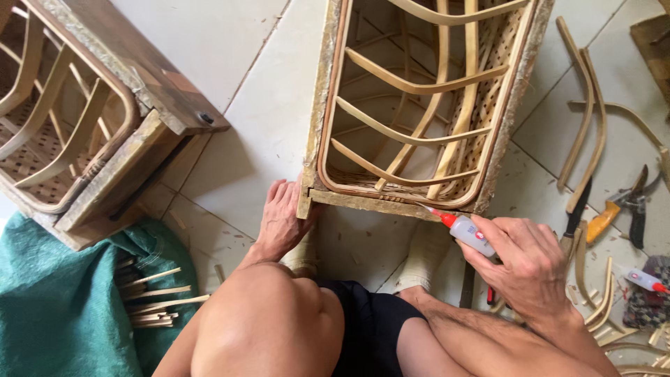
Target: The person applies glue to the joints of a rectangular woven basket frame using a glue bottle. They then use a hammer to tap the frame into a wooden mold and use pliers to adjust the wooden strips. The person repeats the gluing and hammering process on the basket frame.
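A wooden frame with bent rattan ribs and a woven cane back stands on the tiled floor in front of me. My left hand rests flat against its near left corner, steadying it. My right hand grips a small white glue bottle with a red nozzle. The nozzle tip touches the frame's near bottom rail. My bare knee fills the lower middle of the view.
A second similar frame lies at the upper left. A green cloth holds several bamboo sticks. At the right lie curved rattan strips, orange-handled shears, a knife and another glue bottle.
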